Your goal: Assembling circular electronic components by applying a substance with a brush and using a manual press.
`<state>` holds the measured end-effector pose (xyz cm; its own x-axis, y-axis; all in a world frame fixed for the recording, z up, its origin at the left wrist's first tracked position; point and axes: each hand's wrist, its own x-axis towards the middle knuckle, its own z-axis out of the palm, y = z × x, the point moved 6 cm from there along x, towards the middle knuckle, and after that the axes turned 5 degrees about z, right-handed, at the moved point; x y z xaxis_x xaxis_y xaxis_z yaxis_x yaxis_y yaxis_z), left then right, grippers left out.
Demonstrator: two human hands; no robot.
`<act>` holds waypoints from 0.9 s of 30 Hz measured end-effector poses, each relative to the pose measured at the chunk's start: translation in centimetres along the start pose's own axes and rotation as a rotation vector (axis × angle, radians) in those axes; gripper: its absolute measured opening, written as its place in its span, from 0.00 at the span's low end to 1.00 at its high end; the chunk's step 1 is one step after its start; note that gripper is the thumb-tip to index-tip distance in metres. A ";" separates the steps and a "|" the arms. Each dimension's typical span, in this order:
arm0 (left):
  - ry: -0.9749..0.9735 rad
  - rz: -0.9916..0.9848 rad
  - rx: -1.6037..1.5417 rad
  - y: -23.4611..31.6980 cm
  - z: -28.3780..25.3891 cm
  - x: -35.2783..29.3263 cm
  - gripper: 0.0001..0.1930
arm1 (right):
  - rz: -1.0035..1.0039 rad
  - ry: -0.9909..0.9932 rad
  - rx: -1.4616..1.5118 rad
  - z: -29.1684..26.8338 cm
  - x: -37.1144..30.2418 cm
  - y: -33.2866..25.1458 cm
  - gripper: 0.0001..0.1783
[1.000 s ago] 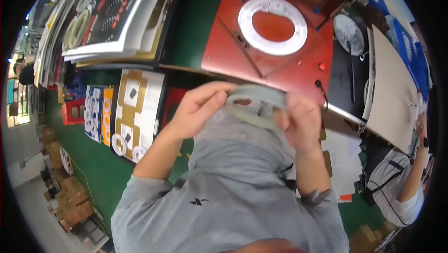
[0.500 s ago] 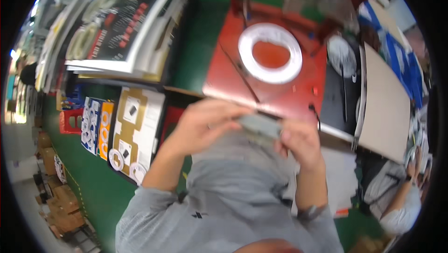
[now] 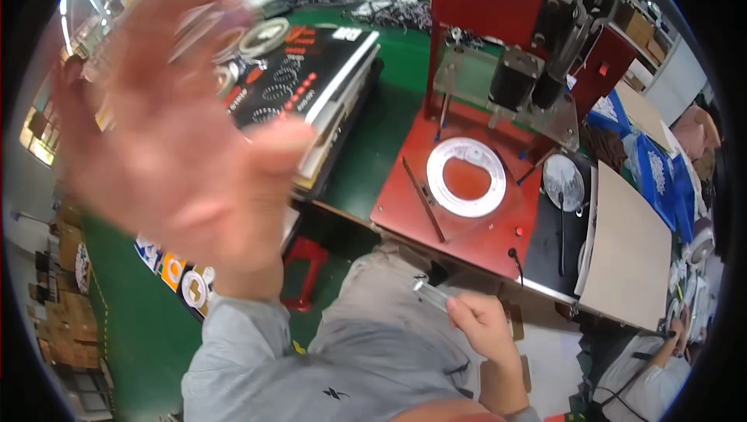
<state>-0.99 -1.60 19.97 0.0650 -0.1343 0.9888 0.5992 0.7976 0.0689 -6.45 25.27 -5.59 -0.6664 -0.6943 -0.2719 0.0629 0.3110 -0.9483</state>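
My left hand [image 3: 179, 134] is raised large in the left of the view, blurred, with its fingers and thumb apart and nothing seen in it. Low over my lap, my right hand [image 3: 484, 325] grips a slim, grey, flat thing [image 3: 433, 294] with a shiny edge; its exact kind is unclear. Ahead stands a red hand press [image 3: 482, 33] with a dark clamp mechanism. On its red base [image 3: 405, 196] lies a white ring-shaped part [image 3: 441, 195], away from both hands.
A stack of printed boards [image 3: 311, 84] lies beyond my left hand. To the right of the press are a round whitish pad [image 3: 563, 181] and a large beige board [image 3: 629, 255]. A red stool [image 3: 307, 266] stands below the table. Another person [image 3: 638, 375] sits at far right.
My left hand has let go of the grey thing and risen up and left. My right hand keeps it, now lower. The view has tilted up, showing more of the press.
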 end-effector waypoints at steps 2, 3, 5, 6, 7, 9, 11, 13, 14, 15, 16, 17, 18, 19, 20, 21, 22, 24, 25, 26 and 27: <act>-0.010 -0.048 -0.021 -0.8 0.8 0.5 0.30 | 0.073 -0.006 0.007 -0.1 0.2 -0.4 0.23; -0.021 -0.062 -0.029 -0.7 0.6 1.0 0.30 | -0.153 -0.069 -0.122 0.5 0.6 -0.9 0.24; -0.057 -0.099 -0.053 -1.0 1.0 0.7 0.30 | 0.031 -0.071 0.101 1.0 0.4 0.2 0.24; -0.072 -0.107 -0.069 -0.9 0.7 0.9 0.30 | 0.037 -0.087 0.107 1.4 0.3 0.6 0.24; -0.079 -0.095 -0.090 -0.8 0.6 0.6 0.30 | 0.014 -0.083 0.115 1.7 0.3 0.8 0.24; -0.090 -0.055 -0.131 -0.2 0.3 0.0 0.29 | 0.022 -0.076 0.100 2.3 -0.4 2.4 0.24; -0.096 0.002 -0.170 0.8 0.8 -0.6 0.29 | 0.016 -0.053 0.083 2.4 -1.7 3.7 0.24; -0.115 0.062 -0.137 2.2 -0.8 -0.2 0.29 | 0.022 -0.112 0.044 3.3 -1.9 3.7 0.23; -0.118 0.081 -0.135 2.5 -0.9 -0.4 0.29 | 0.058 -0.125 0.013 3.4 -2.0 4.0 0.22; -0.126 0.100 -0.130 2.8 -0.7 -0.4 0.29 | -0.001 -0.134 -0.035 3.5 -1.8 5.3 0.19; -0.153 0.096 -0.131 3.1 -0.7 -0.3 0.29 | -0.038 -0.144 -0.064 4.5 -1.8 4.6 0.15; -0.182 0.084 -0.126 3.1 -0.7 -0.2 0.29 | -0.012 -0.154 -0.116 4.2 -1.6 4.1 0.16; -0.214 0.065 -0.116 2.5 -1.0 -0.1 0.29 | -0.021 -0.156 -0.096 4.0 -0.6 3.4 0.19; -0.250 0.014 -0.128 2.3 -0.4 -0.2 0.29 | 0.004 -0.145 -0.066 3.4 -1.0 2.4 0.21; -0.285 -0.041 -0.136 1.6 0.0 -0.3 0.29 | -0.036 -0.140 -0.037 3.1 -0.4 2.4 0.21; -0.330 -0.106 -0.132 1.5 0.5 0.1 0.29 | 0.016 -0.163 -0.019 2.9 -1.3 1.6 0.21; -0.359 -0.134 -0.143 0.4 1.2 -0.1 0.29 | -0.005 -0.131 -0.040 2.1 0.1 0.3 0.20; -0.415 -0.177 -0.142 0.1 2.1 -0.8 0.28 | -0.025 -0.120 -0.064 0.9 0.5 -0.6 0.20; -0.449 -0.189 -0.129 0.0 2.0 -0.7 0.28 | -0.044 -0.091 -0.043 1.1 0.2 -1.4 0.22; -0.724 -0.205 -0.298 -2.0 1.9 -3.6 0.26 | -0.088 -0.063 -0.035 0.6 1.1 -2.4 0.23; -0.572 -0.716 -0.660 -2.4 2.2 -8.1 0.24 | -0.125 -0.064 -0.049 0.5 1.6 -2.7 0.23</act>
<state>-4.65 -1.15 12.12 -0.7359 -0.0117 0.6770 0.6674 0.1556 0.7282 -7.33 23.01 -3.58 -0.6178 -0.7692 -0.1635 -0.0551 0.2497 -0.9668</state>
